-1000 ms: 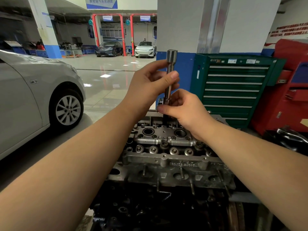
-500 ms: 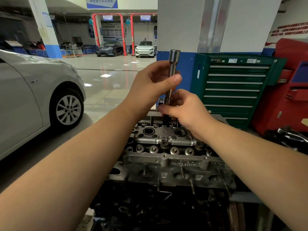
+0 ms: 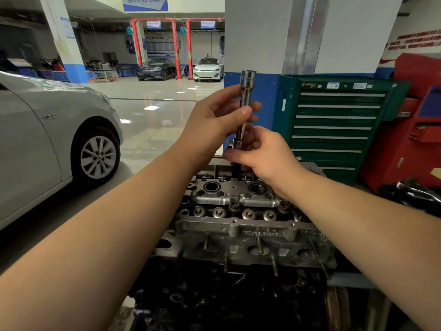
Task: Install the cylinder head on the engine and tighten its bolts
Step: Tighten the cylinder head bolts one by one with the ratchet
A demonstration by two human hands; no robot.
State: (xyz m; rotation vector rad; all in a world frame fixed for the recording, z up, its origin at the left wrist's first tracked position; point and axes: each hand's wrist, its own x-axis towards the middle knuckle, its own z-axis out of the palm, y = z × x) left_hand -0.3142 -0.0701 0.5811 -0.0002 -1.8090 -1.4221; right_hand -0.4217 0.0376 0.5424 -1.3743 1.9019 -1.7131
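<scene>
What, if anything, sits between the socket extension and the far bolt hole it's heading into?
Nothing visible. The socket extension stands upright over the far edge of the cylinder head, gripped by the left hand and right hand; the right hand hides its lower end.

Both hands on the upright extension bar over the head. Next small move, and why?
Probably twirl the extension bar by hand to run the bolt down. The left hand pinches its shaft, the right hand steadies its lower end at the far edge of the cylinder head, and no ratchet sits on its open top.
</scene>
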